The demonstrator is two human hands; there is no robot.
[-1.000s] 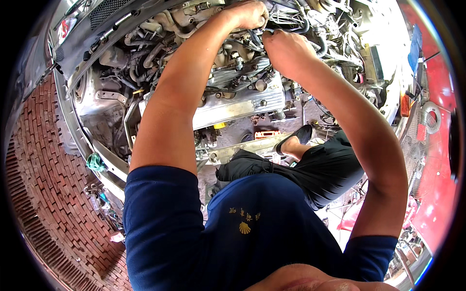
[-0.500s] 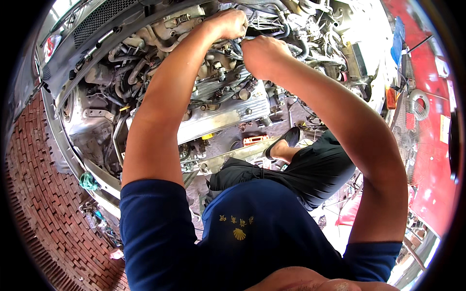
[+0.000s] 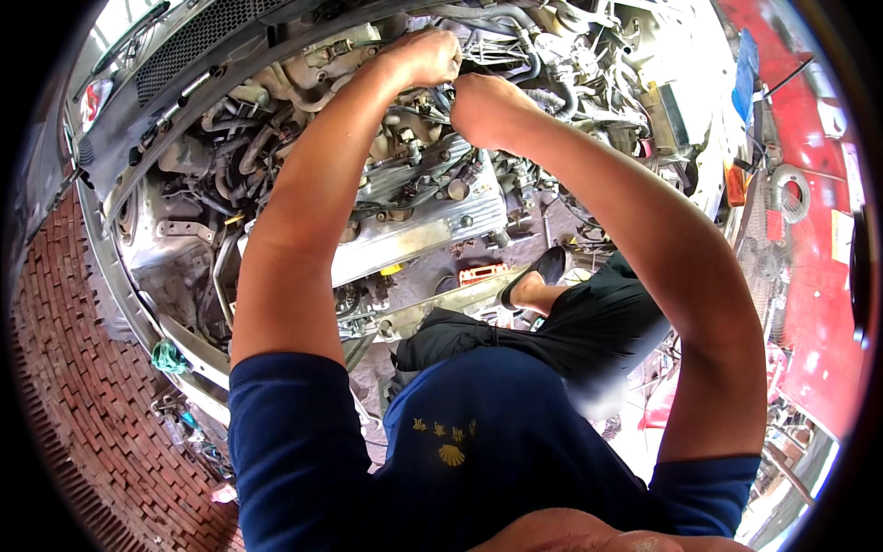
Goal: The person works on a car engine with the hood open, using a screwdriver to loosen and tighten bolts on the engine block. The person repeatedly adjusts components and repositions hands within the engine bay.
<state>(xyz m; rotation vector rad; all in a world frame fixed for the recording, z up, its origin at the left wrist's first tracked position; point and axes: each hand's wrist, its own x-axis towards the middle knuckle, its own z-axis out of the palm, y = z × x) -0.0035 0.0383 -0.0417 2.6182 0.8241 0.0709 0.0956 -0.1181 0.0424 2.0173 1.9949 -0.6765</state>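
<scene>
Both my arms reach across an open engine bay, hands close together over the far middle of it. My left hand (image 3: 430, 58) is closed, its fingertips turned away toward the other hand. Just to its right and a little nearer, my right hand (image 3: 487, 109) is curled closed too. Whatever lies between the fingers is hidden by the hands. Around them run dark hoses (image 3: 524, 57) and bundles of wiring. Nearer to me lies a pale ribbed metal engine cover (image 3: 418, 237), with small fittings and hoses along its upper side.
A brick floor (image 3: 110, 386) spreads at the left beyond the car's body edge. A green rag (image 3: 167, 356) hangs on that edge. My sandalled foot (image 3: 549, 267) is below the engine, near a red-orange item (image 3: 483, 273). At the right stand a red panel (image 3: 819, 340) and fan guards (image 3: 768, 248).
Both hands stay closed and close together, shifted slightly left and lower in the picture. The whole view has shifted a little as well.
</scene>
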